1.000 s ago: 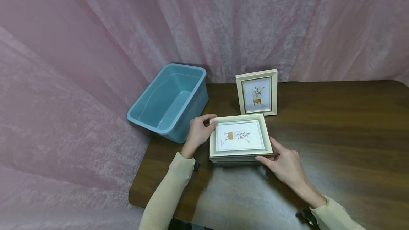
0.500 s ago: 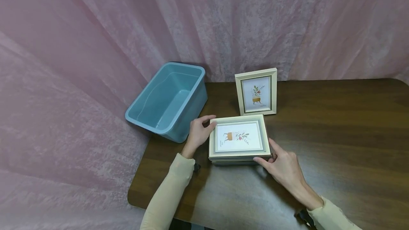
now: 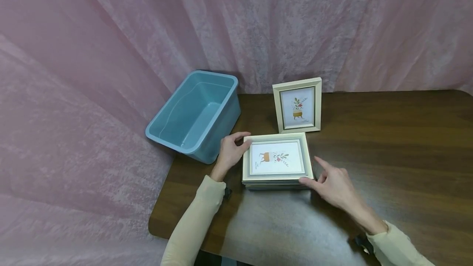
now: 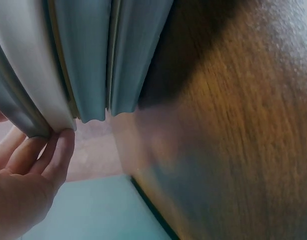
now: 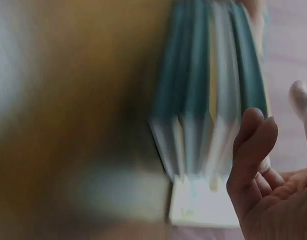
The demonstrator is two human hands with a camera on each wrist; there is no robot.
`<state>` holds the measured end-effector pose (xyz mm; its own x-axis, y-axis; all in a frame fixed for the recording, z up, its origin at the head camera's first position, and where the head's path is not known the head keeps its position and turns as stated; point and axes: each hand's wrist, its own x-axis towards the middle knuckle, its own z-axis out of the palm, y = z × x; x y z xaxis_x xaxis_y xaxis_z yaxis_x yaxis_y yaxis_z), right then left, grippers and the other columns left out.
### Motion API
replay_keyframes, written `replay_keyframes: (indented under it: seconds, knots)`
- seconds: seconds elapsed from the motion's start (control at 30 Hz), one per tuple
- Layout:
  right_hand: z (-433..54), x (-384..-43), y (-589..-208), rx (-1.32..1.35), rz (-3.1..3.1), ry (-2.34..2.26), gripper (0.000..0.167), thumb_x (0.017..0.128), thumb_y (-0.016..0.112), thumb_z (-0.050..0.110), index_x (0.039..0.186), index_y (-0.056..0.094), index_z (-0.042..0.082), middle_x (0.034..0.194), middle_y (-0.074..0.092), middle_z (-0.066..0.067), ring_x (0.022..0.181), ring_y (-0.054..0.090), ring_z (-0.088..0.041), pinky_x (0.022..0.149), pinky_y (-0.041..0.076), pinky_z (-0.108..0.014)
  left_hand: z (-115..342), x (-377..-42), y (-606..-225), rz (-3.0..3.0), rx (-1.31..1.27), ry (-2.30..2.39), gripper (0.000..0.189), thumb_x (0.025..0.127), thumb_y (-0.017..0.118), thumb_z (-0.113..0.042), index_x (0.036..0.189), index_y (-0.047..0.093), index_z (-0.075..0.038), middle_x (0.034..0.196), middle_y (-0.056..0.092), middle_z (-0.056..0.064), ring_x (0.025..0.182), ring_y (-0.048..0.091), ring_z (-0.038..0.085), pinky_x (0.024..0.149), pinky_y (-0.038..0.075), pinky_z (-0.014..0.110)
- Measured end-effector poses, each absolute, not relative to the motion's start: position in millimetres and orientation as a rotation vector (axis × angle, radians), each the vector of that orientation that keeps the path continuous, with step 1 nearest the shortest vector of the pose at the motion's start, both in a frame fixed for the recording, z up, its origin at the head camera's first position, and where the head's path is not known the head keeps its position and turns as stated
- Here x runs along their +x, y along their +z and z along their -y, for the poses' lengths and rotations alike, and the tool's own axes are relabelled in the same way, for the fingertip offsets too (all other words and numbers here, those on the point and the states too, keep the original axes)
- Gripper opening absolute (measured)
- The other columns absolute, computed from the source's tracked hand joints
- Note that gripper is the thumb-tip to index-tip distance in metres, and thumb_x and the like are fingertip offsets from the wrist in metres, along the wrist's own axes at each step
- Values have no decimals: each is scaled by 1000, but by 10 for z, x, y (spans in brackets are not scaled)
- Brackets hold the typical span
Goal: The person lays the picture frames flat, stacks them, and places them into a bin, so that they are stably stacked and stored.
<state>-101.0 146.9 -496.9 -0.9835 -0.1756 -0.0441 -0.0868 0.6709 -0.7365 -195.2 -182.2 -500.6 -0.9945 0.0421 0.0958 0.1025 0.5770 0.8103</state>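
Several cream picture frames [image 3: 277, 177] lie flat in a stack on the table, the top one showing a potted-plant print turned sideways. At the stack's far left corner, my left hand [image 3: 230, 151] grips the upper frames, its thumb on the top face. The left wrist view shows its fingertips [image 4: 66, 142] against the frames' sides [image 4: 31, 60]. My right hand [image 3: 334, 184] is beside the near right corner, thumb and index finger spread apart. In the right wrist view, its fingers [image 5: 253, 145] are off the stack's edges [image 5: 198, 80]. Another picture frame [image 3: 317, 106] stands upright just behind the stack.
A blue plastic bin [image 3: 221, 134] stands to the left, near the table's far left corner, with its top uncovered. The brown wooden table [image 3: 388, 147] extends widely to the right. A pink curtain [image 3: 295, 32] hangs behind and along the left side.
My right hand has let go of the stack's right edge and drawn slightly away to the right, its fingers spreading. The left hand keeps its place at the corner.
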Motion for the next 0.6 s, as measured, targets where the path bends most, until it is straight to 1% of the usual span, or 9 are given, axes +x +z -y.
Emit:
replay_keyframes:
  seconds: [0.07, 0.2, 0.27, 0.33, 0.4, 0.47, 0.53, 0.6]
  knots:
    - [-1605, -1119, -4858, -210, -2725, -1210, 91, 97, 81, 49, 159, 47, -9, 66, 67, 1, 55, 58, -12, 56, 44, -26, 1812, -1948, -4998, 2736, -109, -1410, 31, 100, 78, -15, 129, 79, -3, 124, 81, 18, 111, 77, 33, 96, 63, 48]
    - [-1821, -1399, -4722, -251, -2795, -1272, 76, 102, 77, 45, 155, 55, -5, 66, 69, -2, 51, 61, -11, 52, 44, -27, 1793, -1956, -4941, 2749, -89, -1378, 29, 99, 78, -14, 127, 80, -5, 121, 81, 16, 105, 74, 31, 93, 61, 43]
    - [-1886, -1543, -4683, -273, -2841, -1326, 71, 102, 78, 42, 151, 59, -5, 69, 72, -5, 51, 63, -10, 50, 46, -26, 1773, -1963, -4890, 2755, -93, -1360, 28, 99, 77, -14, 126, 80, -7, 122, 81, 14, 105, 73, 31, 94, 60, 44]
    - [-1928, -1682, -4646, -282, -2876, -1368, 67, 102, 78, 39, 150, 61, -5, 78, 77, -11, 52, 66, -8, 51, 47, -24, 1744, -1975, -4832, 2760, -110, -1340, 27, 100, 76, -13, 126, 81, -7, 123, 81, 13, 107, 73, 30, 96, 60, 46]
    - [-1955, -1822, -4612, -279, -2903, -1406, 65, 102, 79, 35, 149, 61, -5, 88, 80, -16, 54, 67, -4, 52, 48, -21, 1704, -1990, -4769, 2761, -126, -1335, 25, 101, 76, -13, 125, 81, -8, 124, 82, 12, 110, 75, 30, 98, 61, 48]
    - [-1973, -1964, -4585, -282, -2948, -1421, 63, 102, 79, 33, 149, 61, -5, 98, 81, -20, 59, 66, 3, 56, 48, -16, 1662, -2007, -4717, 2764, -147, -1335, 25, 101, 76, -12, 125, 81, -8, 122, 83, 12, 110, 76, 29, 98, 62, 49]
    - [-1987, -2111, -4573, -276, -2979, -1435, 62, 102, 79, 31, 149, 61, -5, 105, 81, -22, 65, 60, 12, 60, 47, -12, 1622, -2020, -4678, 2764, -161, -1352, 25, 101, 75, -12, 125, 81, -7, 122, 83, 13, 110, 77, 30, 97, 62, 49]
    - [-2002, -2256, -4561, -282, -3012, -1439, 61, 102, 79, 31, 149, 62, -5, 110, 80, -23, 70, 54, 18, 63, 44, -9, 1585, -2027, -4651, 2766, -171, -1366, 25, 101, 74, -12, 125, 80, -6, 122, 83, 14, 109, 77, 31, 96, 62, 50]
